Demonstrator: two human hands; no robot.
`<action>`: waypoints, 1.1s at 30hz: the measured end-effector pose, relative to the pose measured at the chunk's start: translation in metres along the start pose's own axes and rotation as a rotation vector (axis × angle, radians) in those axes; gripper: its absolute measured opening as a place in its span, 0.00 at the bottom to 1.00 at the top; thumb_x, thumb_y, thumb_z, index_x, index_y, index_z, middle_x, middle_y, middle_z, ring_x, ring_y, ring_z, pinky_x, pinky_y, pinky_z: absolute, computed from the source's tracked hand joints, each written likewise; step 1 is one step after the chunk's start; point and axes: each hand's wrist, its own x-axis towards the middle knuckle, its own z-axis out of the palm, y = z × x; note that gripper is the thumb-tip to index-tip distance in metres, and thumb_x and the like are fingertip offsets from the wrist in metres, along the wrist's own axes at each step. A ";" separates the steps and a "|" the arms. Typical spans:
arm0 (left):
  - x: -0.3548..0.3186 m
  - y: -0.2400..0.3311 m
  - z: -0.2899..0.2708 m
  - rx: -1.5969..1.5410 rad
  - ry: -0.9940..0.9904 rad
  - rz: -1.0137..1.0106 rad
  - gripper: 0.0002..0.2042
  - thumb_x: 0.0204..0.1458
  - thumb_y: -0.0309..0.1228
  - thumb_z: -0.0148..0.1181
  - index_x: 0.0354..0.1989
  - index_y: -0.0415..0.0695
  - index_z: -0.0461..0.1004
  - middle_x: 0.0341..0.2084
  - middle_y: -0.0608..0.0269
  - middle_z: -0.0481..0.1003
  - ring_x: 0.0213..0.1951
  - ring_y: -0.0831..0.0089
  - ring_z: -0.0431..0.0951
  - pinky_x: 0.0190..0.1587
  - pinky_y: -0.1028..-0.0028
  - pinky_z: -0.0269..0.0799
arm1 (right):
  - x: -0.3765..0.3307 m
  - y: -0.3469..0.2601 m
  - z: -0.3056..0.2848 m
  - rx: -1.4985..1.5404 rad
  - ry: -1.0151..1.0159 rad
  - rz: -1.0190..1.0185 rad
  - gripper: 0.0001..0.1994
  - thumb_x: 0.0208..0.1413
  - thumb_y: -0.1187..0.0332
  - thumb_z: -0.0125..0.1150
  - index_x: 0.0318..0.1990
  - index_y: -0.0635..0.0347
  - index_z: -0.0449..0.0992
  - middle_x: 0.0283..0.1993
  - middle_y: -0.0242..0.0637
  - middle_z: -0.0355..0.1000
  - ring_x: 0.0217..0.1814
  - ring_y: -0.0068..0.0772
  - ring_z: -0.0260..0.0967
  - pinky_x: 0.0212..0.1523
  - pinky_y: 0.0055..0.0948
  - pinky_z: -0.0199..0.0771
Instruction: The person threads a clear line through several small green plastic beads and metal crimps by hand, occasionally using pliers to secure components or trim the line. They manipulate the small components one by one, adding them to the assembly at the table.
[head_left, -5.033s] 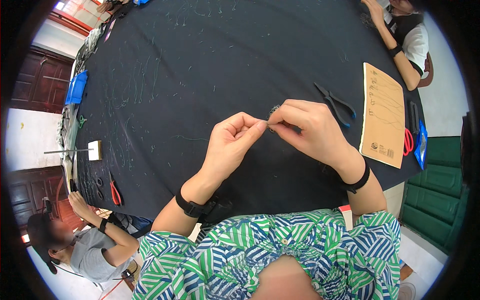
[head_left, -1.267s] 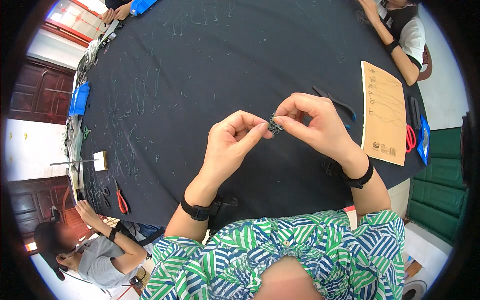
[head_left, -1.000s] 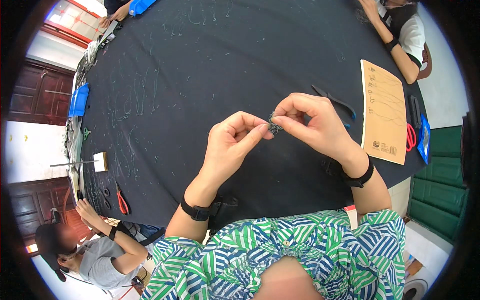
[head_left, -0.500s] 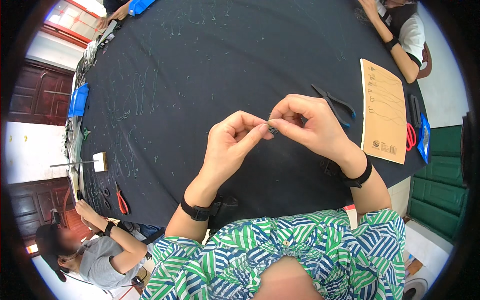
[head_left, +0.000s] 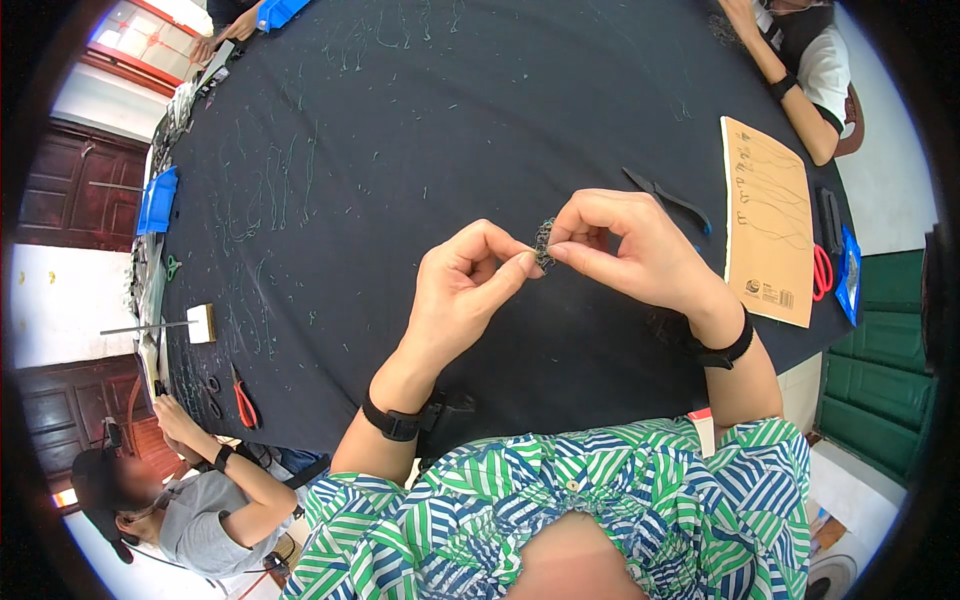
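Between my two hands is a small dark green piece of looped, knotted thread or wire [head_left: 543, 240], too small to name more exactly. My left hand [head_left: 470, 275] pinches its lower end between thumb and forefinger. My right hand [head_left: 625, 245] pinches at its right side, the fingertips almost touching those of the left. Part of the piece stands up above the pinch; the rest is hidden by my fingertips. Just beyond my right hand lie pliers with blue-tipped handles [head_left: 675, 203], partly covered by that hand.
A dark cloth [head_left: 440, 130] covers the table, strewn with thread scraps. At right lie a tan notebook [head_left: 770, 260] with looped pieces, red-handled scissors [head_left: 822, 273] and a blue packet [head_left: 848, 280]. Red pliers [head_left: 243, 400] lie at left. Co-workers [head_left: 220, 500] sit around the edge.
My right hand has shifted slightly right, away from the left fingertips. More of the looped piece now shows between and above my fingers. My left hand has barely moved.
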 end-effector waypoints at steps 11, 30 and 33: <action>0.000 0.007 0.003 -0.104 -0.021 -0.072 0.06 0.59 0.27 0.61 0.39 0.37 0.78 0.32 0.60 0.82 0.36 0.78 0.81 0.40 0.80 0.76 | 0.000 -0.004 0.003 0.009 0.071 0.005 0.05 0.57 0.71 0.62 0.33 0.63 0.76 0.27 0.30 0.71 0.26 0.17 0.65 0.26 0.20 0.64; -0.001 0.004 0.003 -0.125 -0.018 -0.076 0.07 0.60 0.28 0.61 0.39 0.37 0.78 0.32 0.59 0.82 0.37 0.78 0.82 0.41 0.80 0.76 | 0.001 -0.005 0.001 -0.083 0.033 -0.073 0.03 0.55 0.73 0.63 0.33 0.63 0.76 0.28 0.34 0.71 0.25 0.23 0.67 0.26 0.24 0.65; 0.000 0.004 0.003 -0.104 -0.017 -0.078 0.07 0.60 0.28 0.61 0.39 0.37 0.78 0.31 0.59 0.82 0.36 0.78 0.81 0.40 0.80 0.76 | 0.001 -0.002 0.003 -0.102 0.049 -0.105 0.02 0.54 0.75 0.63 0.33 0.62 0.76 0.27 0.32 0.70 0.24 0.22 0.64 0.24 0.23 0.62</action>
